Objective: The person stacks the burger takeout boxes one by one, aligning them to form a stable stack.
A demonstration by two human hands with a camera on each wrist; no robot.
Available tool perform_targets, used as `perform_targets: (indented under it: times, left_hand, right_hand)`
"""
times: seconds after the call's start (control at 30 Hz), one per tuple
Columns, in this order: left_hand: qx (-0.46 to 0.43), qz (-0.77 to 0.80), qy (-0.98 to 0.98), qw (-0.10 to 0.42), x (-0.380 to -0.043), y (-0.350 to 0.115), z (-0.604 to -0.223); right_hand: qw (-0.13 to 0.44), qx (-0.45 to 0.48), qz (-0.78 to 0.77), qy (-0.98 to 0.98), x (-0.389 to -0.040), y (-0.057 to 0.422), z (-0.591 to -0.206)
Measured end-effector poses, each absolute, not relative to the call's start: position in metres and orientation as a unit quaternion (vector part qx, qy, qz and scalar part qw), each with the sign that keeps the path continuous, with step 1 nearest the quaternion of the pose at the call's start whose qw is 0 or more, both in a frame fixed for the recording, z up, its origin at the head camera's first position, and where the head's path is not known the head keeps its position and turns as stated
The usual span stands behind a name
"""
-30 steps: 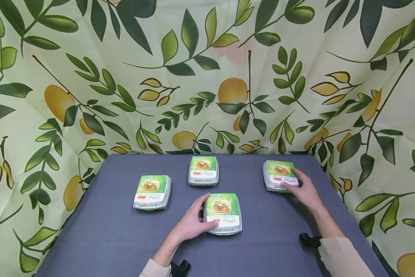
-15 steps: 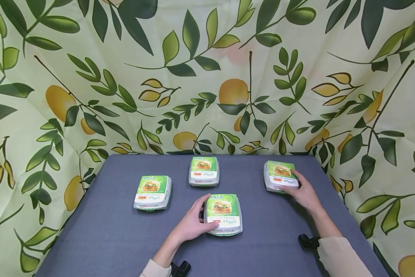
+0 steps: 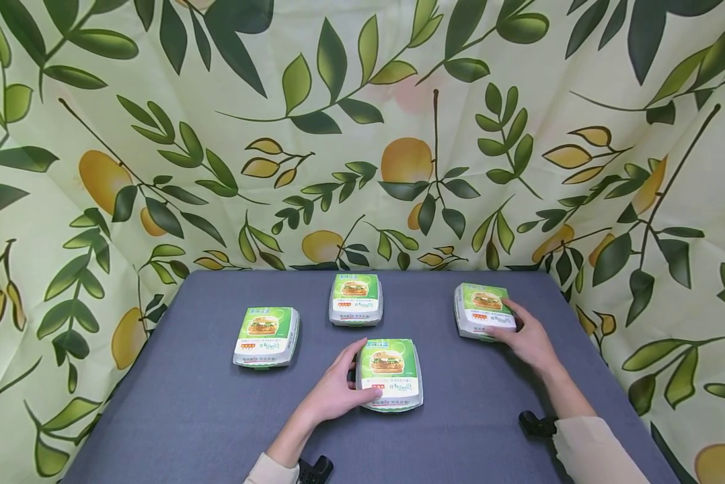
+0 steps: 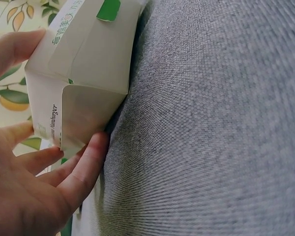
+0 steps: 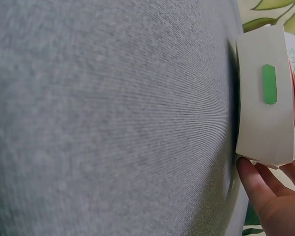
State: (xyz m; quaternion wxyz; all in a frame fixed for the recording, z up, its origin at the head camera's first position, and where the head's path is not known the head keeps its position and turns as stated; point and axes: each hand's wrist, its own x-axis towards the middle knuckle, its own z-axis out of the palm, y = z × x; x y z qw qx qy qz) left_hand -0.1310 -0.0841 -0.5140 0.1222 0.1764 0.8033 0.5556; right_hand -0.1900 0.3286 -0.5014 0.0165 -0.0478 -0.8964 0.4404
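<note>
My left hand (image 3: pixel 331 390) grips the left side of the nearest burger box (image 3: pixel 389 370), a white and green carton with a printed burger. The thumb lies on its front corner. In the left wrist view, the fingers (image 4: pixel 86 169) reach along the side of that box (image 4: pixel 96 61), low by the cloth. Farther back, my right hand (image 3: pixel 528 339) holds another burger box (image 3: pixel 482 308) at its right side, thumb at the front. In the right wrist view, this box (image 5: pixel 260 118) sits at the cloth with the fingertips (image 5: pixel 250 174) against its side.
Two more burger boxes stand on the table: one at the left (image 3: pixel 265 336), one at the back middle (image 3: pixel 356 299). Grey-blue cloth covers the table (image 3: pixel 205 417). A leaf-and-fruit patterned curtain (image 3: pixel 350 154) encloses the back and sides.
My right hand has shifted slightly left, and the box it holds has moved left with it and turned a little. My left hand and its box stay in place.
</note>
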Motion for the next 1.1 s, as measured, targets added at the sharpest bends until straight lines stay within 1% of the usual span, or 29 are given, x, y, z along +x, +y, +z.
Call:
perform_targets:
  times: [0.3, 0.57, 1.1]
  left_hand:
    - [0.174, 0.549, 0.808, 0.123, -0.131, -0.084, -0.514]
    - [0.174, 0.548, 0.810, 0.114, -0.129, -0.083, -0.508]
    - [0.169, 0.534, 0.819, 0.123, -0.131, -0.083, -0.512]
  right_hand:
    - [0.007, -0.049, 0.446, -0.894, -0.184, 0.323, -0.500]
    - [0.012, -0.043, 0.457, -0.889, -0.179, 0.317, -0.496]
    - [0.020, -0.028, 0.452, -0.891, -0.167, 0.303, -0.486]
